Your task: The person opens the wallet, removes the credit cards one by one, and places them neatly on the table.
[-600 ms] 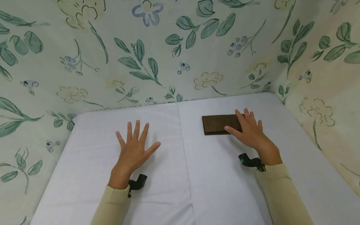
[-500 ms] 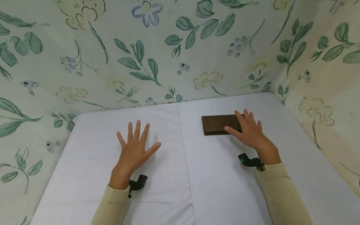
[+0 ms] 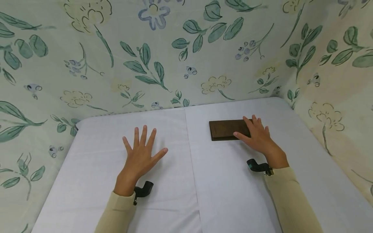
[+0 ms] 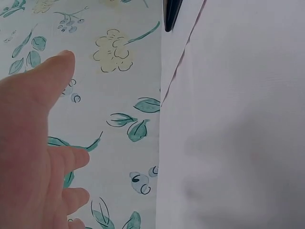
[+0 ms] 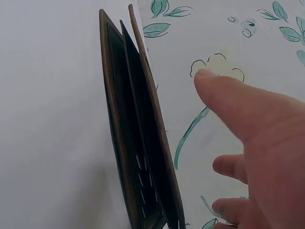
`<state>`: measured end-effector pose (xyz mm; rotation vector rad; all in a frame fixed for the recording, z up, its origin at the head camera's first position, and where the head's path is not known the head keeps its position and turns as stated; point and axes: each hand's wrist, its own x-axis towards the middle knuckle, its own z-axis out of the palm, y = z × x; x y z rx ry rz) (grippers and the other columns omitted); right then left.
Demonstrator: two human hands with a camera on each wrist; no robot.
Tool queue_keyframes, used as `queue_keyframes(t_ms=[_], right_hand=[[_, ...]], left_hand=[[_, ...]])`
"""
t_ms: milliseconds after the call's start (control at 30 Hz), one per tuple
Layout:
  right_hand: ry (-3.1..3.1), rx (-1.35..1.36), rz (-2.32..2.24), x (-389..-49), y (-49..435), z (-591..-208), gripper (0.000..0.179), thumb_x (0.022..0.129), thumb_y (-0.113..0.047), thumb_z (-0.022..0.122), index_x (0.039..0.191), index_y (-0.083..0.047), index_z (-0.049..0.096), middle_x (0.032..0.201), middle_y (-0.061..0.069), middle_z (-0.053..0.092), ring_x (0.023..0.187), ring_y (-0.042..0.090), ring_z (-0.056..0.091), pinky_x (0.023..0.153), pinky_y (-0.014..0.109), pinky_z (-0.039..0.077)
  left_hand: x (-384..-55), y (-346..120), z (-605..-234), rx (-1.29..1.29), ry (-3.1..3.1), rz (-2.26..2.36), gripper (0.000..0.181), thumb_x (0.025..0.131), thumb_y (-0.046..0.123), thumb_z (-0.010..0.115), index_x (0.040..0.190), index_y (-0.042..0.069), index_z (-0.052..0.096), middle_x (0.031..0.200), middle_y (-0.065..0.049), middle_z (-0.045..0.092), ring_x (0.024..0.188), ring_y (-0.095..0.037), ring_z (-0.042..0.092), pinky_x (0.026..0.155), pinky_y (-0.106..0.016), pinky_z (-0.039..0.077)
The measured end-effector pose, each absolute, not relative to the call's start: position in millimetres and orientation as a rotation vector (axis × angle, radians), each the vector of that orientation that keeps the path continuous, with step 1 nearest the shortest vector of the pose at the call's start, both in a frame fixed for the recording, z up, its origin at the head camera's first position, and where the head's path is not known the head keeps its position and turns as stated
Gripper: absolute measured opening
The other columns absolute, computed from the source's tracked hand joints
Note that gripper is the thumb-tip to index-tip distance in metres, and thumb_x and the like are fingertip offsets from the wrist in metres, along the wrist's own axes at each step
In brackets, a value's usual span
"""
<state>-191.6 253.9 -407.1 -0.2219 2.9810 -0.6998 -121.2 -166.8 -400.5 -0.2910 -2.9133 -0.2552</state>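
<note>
A dark brown long wallet point(image 3: 228, 128) lies flat on the white-covered table, right of the middle. Seen edge-on in the right wrist view, the wallet point(image 5: 138, 119) has its layers slightly apart, with card slots showing inside. My right hand point(image 3: 259, 136) hovers with fingers spread over the wallet's right end, hiding that part in the head view. The right wrist view shows a gap between this hand point(image 5: 271, 138) and the wallet. My left hand point(image 3: 138, 158) is held above the left half of the table, fingers spread, holding nothing.
White cloth point(image 3: 163, 207) covers the table, with a seam running front to back near the middle. Floral fabric point(image 3: 163, 64) hangs behind the table and along its sides. Black wrist cameras point(image 3: 143, 189) sit on both wrists.
The head view has shifted very slightly. Both hands stay spread in nearly the same places, and the wallet has not moved on the table.
</note>
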Motion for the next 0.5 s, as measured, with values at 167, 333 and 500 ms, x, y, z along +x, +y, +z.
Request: queue_keyframes(t_ms=[167,333,500], right_hand=[[2.962,-0.247,-0.751,-195,256,-414,0.087,0.082,-0.061,0.049,0.145,-0.011,0.015,0.148,0.024,-0.002,0.133,0.04,-0.012,0.097,0.068,-0.002],[2.921,-0.274,-0.804,-198,256,-417,0.086,0.083,-0.06,0.049,0.145,-0.012,0.014,0.148,0.023,-0.003,0.134,0.037,-0.013,0.1,0.064,-0.003],[2.938,-0.3,-0.786,-205,254,-419,0.083,0.083,-0.059,0.049,0.144,-0.011,0.019,0.148,0.023,0.001,0.134,0.039,-0.008,0.1,0.063,-0.003]], left_hand=[[-123,-166,-402,-0.302,-2.908,-0.276,0.087,0.079,0.074,0.031,0.145,0.019,0.021,0.15,-0.014,0.008,0.135,-0.038,-0.004,0.095,-0.068,-0.01],[-126,-165,-405,-0.318,-2.893,-0.329,0.086,0.079,0.074,0.032,0.145,0.02,0.021,0.15,-0.013,0.011,0.136,-0.034,-0.002,0.097,-0.067,-0.007],[-127,-164,-407,-0.345,-2.889,-0.422,0.084,0.081,0.071,0.035,0.145,0.02,0.021,0.15,-0.012,0.012,0.137,-0.033,0.002,0.098,-0.065,-0.007]])
